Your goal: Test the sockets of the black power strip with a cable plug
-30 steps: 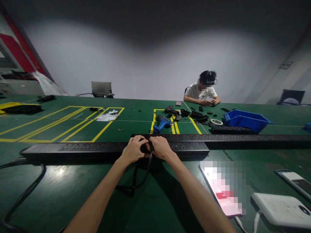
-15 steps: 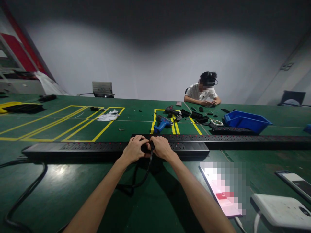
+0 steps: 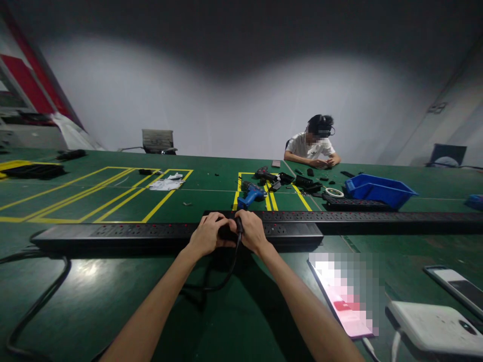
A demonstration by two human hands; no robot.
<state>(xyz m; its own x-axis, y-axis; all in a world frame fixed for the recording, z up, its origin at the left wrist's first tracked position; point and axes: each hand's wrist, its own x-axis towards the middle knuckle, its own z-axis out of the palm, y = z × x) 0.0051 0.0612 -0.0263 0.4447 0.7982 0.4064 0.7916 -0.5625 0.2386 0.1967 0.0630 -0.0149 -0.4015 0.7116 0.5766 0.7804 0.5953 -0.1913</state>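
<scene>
In the middle of the frame, the right hand [image 3: 251,231] pinches a black plug [image 3: 239,224] between its thumb and fingers. A black cord [image 3: 234,264] hangs down from the plug and bends to the left. The left hand [image 3: 207,234] is just beside it, with bent fingers over a long black power strip [image 3: 139,230]. I cannot tell if the left hand is pinching anything. The power strip lies across the left and middle of the frame, with a row of sockets and little red bits on top. A second black strip [image 3: 377,217] lies behind it, reaching to the right edge.

At the lower right is a white box [image 3: 426,322] with a dark oval on it; the marks inside are too small to read. Near it, a pink phone [image 3: 352,329] has its screen blurred into squares. At the upper right, a person [image 3: 302,146] wears a white shirt with a small dark mark on the chest, too tiny to read.
</scene>
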